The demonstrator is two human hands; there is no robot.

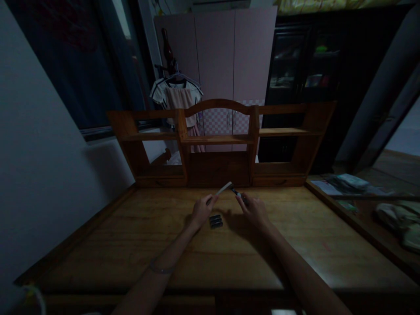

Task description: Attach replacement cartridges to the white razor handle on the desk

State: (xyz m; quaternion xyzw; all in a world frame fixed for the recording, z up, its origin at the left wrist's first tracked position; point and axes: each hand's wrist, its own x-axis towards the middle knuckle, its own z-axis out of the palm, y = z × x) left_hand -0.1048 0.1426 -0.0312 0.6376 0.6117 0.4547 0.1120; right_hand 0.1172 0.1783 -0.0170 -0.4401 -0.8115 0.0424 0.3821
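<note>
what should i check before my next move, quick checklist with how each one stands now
1. Left hand gripping the pale strip: ok.
2. Right hand gripping the dark object: ok.
3. Strip and dark object touching at their ends: cannot tell; the ends are very close.
4. Small dark pieces lying on the desk, out of both hands: ok.
5. Light for close work: probably not ok; the room looks dim.
</note>
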